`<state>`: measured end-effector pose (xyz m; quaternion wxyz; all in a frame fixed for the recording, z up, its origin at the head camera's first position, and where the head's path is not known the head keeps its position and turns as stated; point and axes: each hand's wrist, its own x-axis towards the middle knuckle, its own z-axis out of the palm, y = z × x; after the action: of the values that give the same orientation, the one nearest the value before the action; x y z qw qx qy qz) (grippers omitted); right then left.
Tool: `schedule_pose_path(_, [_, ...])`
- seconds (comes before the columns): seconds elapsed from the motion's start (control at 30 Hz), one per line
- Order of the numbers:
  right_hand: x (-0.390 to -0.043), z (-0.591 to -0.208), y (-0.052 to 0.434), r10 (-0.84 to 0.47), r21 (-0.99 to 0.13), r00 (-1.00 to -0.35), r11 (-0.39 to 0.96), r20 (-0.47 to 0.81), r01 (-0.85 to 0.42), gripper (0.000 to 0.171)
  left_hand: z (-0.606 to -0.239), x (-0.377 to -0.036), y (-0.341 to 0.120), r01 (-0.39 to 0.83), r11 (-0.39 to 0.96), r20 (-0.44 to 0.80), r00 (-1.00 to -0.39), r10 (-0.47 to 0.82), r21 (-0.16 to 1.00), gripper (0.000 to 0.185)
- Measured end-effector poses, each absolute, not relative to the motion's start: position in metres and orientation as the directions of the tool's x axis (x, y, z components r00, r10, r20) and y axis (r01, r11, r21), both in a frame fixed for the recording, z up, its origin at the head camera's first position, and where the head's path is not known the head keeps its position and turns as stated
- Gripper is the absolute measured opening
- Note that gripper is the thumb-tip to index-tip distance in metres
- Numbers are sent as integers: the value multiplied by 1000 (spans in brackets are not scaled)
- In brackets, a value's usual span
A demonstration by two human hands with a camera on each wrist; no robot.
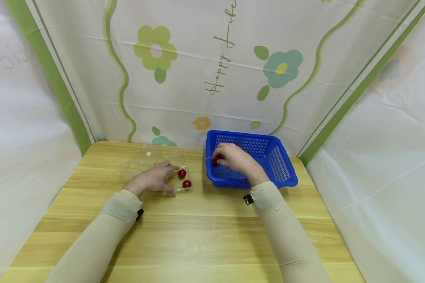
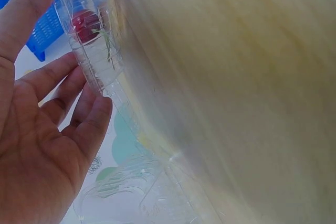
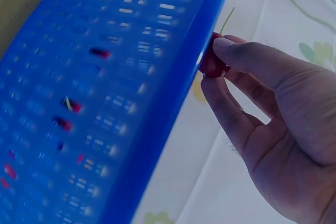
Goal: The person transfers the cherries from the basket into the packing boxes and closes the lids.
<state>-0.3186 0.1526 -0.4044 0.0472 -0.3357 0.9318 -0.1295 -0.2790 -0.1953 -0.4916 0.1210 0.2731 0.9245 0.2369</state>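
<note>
Left hand (image 1: 152, 180) flat against clear box (image 1: 170, 165), right hand (image 1: 235, 159) pinching cherry (image 1: 217, 159) over basket (image 1: 285, 165)

Your head view looks forward and down from above both forearms, taking in the table (image 1: 205, 232) and backdrop from some way off. Your left wrist view sits tight against the left hand (image 2: 42, 145), looking past its palm along the tabletop. Your right wrist view hugs the right hand (image 3: 273, 124), facing the basket (image 3: 105, 103) wall. All three views share the basket.
</note>
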Motion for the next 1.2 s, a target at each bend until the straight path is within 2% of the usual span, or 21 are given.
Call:
schedule_pose_path(0.13, [-316,-404,142,-651,-244,-759,734,12,-634,22,-484,-275,-189,404,768,-133,-839,528,497,98])
schedule_pose_path(0.3, [-313,-405,130,-659,-221,-752,729,30,-648,22,-485,-275,-188,409,777,-133,-841,525,478,98])
schedule_pose_path(1.2, [-296,-425,73,-740,-224,-672,650,32,-726,19,-486,-277,-191,436,769,-119,-831,544,467,99])
